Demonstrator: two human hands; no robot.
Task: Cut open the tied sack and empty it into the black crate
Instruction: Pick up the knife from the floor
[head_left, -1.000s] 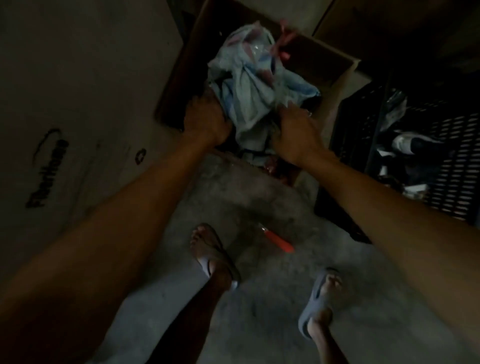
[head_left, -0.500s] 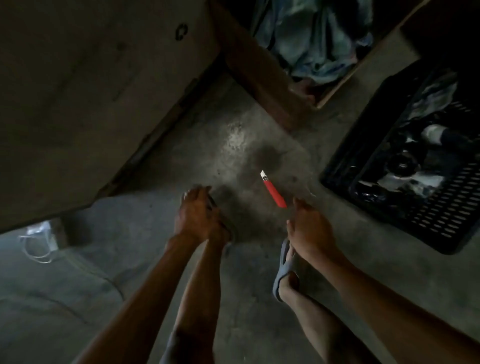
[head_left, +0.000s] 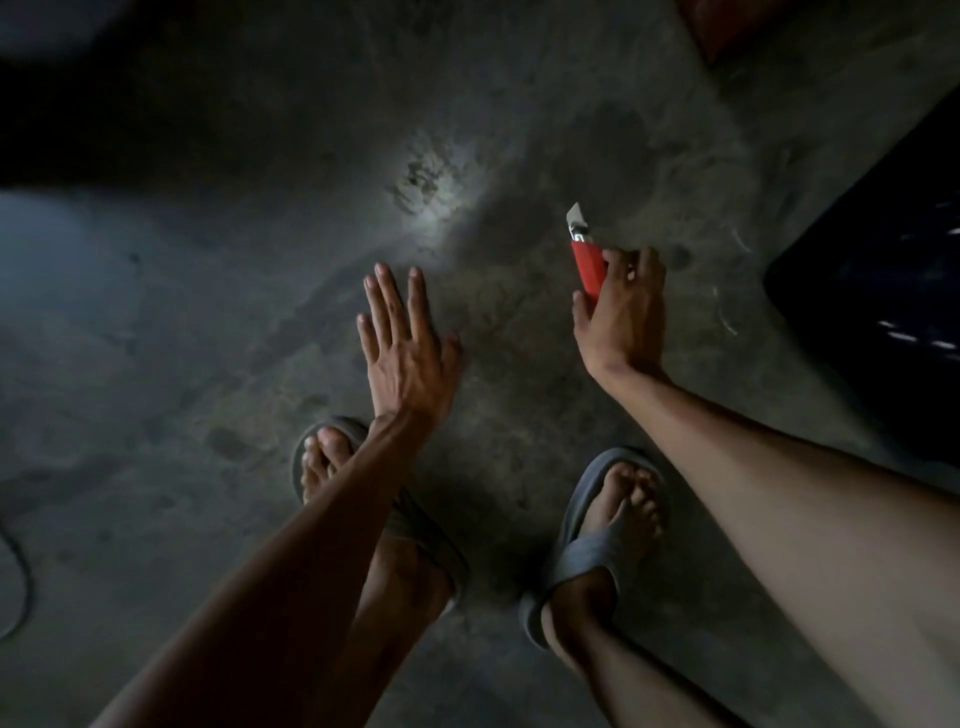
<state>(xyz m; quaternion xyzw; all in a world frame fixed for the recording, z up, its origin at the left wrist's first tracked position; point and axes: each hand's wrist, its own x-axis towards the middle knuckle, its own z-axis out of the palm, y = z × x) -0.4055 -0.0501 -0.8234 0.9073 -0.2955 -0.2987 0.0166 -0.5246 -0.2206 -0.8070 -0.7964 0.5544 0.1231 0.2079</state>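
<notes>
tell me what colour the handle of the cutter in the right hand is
Red, with a bare metal blade; the cutter shows in the head view, in the right hand.

One red-handled utility knife (head_left: 586, 257) with its metal blade out. One black plastic crate (head_left: 883, 291) (only a corner shows). Two bare hands, left (head_left: 410, 358) and right (head_left: 623, 317). Two feet, each in a grey rubber sandal (head_left: 582, 540).

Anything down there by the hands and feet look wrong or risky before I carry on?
One thing: the red knife in the right hand has its blade out, bare metal pointing away from the body, close above the concrete floor near sandalled feet. The left hand is open and empty. Nothing looks spilled or broken.
</notes>
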